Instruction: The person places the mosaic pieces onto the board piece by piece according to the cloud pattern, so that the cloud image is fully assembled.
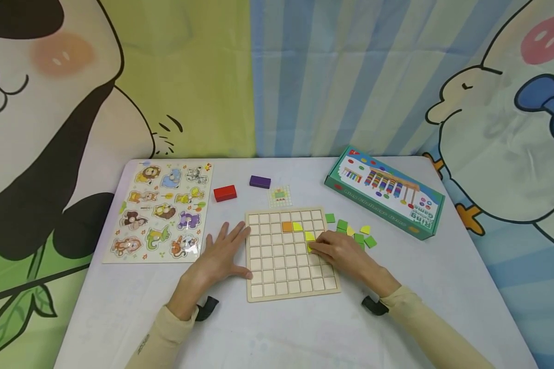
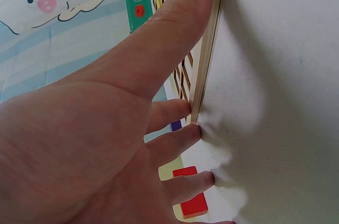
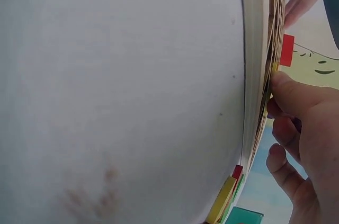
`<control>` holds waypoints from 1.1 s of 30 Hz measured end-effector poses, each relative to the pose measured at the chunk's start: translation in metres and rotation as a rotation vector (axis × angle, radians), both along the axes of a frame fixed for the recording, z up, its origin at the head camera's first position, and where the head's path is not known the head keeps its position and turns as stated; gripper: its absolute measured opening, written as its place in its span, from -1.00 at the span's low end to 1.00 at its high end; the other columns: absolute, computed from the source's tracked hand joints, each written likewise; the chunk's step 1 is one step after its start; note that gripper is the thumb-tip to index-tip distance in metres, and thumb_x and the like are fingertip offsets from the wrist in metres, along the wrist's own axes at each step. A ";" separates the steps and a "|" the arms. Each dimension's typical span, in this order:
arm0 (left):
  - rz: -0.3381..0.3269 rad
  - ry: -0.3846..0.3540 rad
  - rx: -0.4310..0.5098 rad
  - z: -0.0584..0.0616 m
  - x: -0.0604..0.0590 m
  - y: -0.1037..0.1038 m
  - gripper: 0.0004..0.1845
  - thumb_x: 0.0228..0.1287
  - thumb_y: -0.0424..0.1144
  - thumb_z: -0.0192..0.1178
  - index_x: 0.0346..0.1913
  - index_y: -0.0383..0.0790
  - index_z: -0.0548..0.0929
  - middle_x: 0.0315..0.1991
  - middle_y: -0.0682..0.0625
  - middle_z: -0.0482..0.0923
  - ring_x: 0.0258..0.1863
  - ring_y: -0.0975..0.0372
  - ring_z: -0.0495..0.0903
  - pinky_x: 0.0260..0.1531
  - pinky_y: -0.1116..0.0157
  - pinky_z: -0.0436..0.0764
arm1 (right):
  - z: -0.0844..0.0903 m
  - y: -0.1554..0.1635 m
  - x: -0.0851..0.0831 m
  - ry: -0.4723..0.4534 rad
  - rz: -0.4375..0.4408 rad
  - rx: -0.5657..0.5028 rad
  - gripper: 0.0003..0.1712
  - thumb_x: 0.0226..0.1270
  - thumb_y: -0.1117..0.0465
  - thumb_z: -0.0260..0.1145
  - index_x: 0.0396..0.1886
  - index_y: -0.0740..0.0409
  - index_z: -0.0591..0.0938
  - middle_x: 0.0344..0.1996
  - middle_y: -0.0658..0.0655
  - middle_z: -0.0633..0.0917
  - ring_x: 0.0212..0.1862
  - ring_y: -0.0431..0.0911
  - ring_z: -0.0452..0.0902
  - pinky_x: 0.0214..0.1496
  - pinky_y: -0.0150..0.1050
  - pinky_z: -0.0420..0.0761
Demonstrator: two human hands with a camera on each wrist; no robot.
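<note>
Head cam: high, looking forward and down across the whole worktop, mid-range. Left wrist cam: very close, low at the cloth, looking along the left hand to the grid board edge. Right wrist cam: equally close, rolled sideways, skimming the board's rim. All three share the board; both wrist views catch the red block.

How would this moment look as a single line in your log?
left hand: flat against grid board edge | right hand: fingers press yellow tile into board | loose tiles: right of board
</note>
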State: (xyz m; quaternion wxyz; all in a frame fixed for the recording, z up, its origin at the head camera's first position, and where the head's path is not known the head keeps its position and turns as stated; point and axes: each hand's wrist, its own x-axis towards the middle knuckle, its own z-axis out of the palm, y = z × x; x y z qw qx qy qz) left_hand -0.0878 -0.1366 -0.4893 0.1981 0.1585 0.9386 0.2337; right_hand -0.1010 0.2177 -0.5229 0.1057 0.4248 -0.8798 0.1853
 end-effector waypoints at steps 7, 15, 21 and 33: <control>0.001 -0.002 0.009 0.001 0.000 0.000 0.28 -0.17 0.07 0.63 0.62 -0.13 0.12 0.66 -0.12 -0.08 0.62 -0.25 -0.24 0.38 -0.51 -0.19 | 0.006 0.005 -0.001 -0.005 -0.019 -0.073 -0.74 0.15 0.26 0.55 -0.13 0.13 0.82 -0.25 0.01 0.73 -0.23 -0.19 0.65 -0.25 -0.32 0.67; -0.004 0.002 0.006 -0.001 0.000 0.000 0.28 -0.16 0.08 0.63 0.62 -0.13 0.11 0.66 -0.12 -0.07 0.62 -0.25 -0.24 0.38 -0.52 -0.19 | 0.015 0.036 -0.017 0.051 -0.120 -0.113 -0.72 0.05 0.33 0.59 -0.17 0.22 0.82 -0.27 0.09 0.73 -0.27 -0.13 0.69 -0.27 -0.22 0.72; -0.001 0.001 0.005 -0.002 0.001 -0.001 0.28 -0.16 0.09 0.62 0.62 -0.12 0.11 0.66 -0.12 -0.08 0.63 -0.24 -0.24 0.38 -0.51 -0.20 | 0.019 0.061 -0.028 0.018 -0.215 -0.119 -0.65 0.02 0.28 0.63 -0.14 0.23 0.81 -0.25 0.12 0.74 -0.32 -0.10 0.66 -0.36 -0.20 0.71; 0.000 -0.004 0.016 0.000 0.000 -0.001 0.27 -0.16 0.08 0.63 0.62 -0.12 0.12 0.66 -0.12 -0.08 0.63 -0.25 -0.24 0.38 -0.51 -0.20 | 0.010 0.076 -0.032 -0.157 -0.379 0.021 -0.69 0.20 0.12 0.54 -0.09 0.15 0.80 -0.23 0.07 0.72 -0.24 -0.12 0.59 -0.23 -0.14 0.67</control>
